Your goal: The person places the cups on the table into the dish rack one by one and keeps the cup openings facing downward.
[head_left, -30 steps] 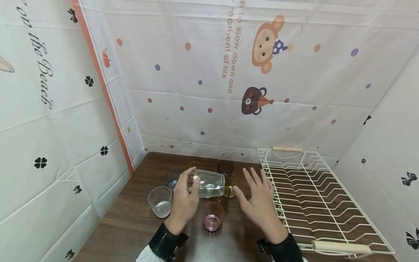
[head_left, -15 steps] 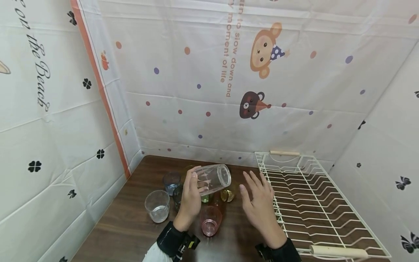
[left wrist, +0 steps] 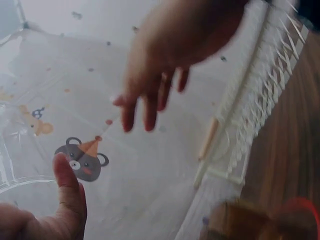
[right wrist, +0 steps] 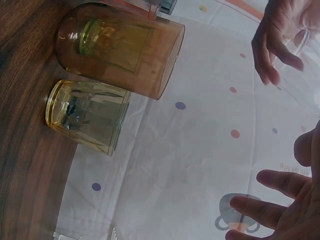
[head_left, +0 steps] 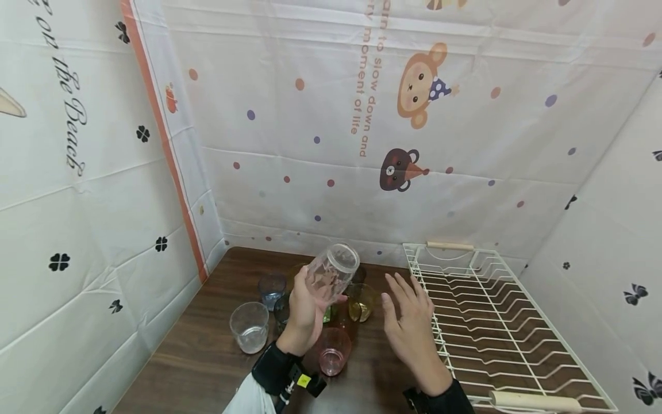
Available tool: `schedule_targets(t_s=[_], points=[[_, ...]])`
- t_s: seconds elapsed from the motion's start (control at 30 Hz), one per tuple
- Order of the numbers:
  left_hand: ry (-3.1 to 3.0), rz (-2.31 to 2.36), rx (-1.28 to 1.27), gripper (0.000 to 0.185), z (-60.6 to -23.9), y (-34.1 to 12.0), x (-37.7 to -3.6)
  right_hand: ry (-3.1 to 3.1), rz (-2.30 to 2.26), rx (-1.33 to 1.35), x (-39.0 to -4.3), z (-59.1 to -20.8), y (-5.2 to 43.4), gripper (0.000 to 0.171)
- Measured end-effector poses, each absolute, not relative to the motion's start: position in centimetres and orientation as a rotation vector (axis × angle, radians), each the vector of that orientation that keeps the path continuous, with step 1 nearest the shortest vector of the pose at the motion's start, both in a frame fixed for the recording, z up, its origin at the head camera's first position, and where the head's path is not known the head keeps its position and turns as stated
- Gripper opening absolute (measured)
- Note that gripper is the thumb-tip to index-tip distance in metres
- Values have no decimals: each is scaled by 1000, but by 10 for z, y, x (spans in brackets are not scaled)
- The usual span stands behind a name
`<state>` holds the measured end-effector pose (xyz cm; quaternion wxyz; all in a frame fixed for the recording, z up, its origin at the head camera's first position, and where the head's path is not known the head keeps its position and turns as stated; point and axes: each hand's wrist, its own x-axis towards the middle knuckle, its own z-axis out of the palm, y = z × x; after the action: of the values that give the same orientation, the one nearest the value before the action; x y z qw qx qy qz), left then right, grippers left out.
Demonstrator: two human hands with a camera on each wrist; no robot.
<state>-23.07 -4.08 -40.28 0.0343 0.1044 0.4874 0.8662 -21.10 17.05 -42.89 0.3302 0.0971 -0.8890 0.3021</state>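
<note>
My left hand (head_left: 308, 302) grips a clear glass (head_left: 332, 269) by its base and holds it above the table, tilted with its mouth up and to the right. In the left wrist view only my thumb (left wrist: 69, 197) and a sliver of the glass (left wrist: 11, 167) show. My right hand (head_left: 407, 313) hovers open, fingers spread, just right of the glass and left of the white wire dish rack (head_left: 496, 328). It holds nothing. The right wrist view shows its fingers (right wrist: 272, 205) and the left hand (right wrist: 277, 40) opposite.
Several small cups stand on the dark wooden table (head_left: 207, 356): a clear cup (head_left: 250, 326), a pink cup (head_left: 333, 349), a blue cup (head_left: 271, 288), a yellow glass (head_left: 360, 302) (right wrist: 85, 117) and a brown glass (right wrist: 120, 50). Printed cloth walls close in three sides.
My left hand has lifted the clear glass from lying sideways low over the cups to a raised, mouth-up tilt. The right hand has stayed open beside it.
</note>
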Motion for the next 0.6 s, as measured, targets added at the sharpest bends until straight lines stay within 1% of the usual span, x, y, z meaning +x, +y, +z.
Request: schedule_targets(t_s=[0.23,0.6], points=[[1236,2690,256,62,-396,-43,-233,-2331,802,258,-212,-431,168,41],[1001,2666,250,58,-388,-50,-235,-2338,774,246,-210,-429,169,42]])
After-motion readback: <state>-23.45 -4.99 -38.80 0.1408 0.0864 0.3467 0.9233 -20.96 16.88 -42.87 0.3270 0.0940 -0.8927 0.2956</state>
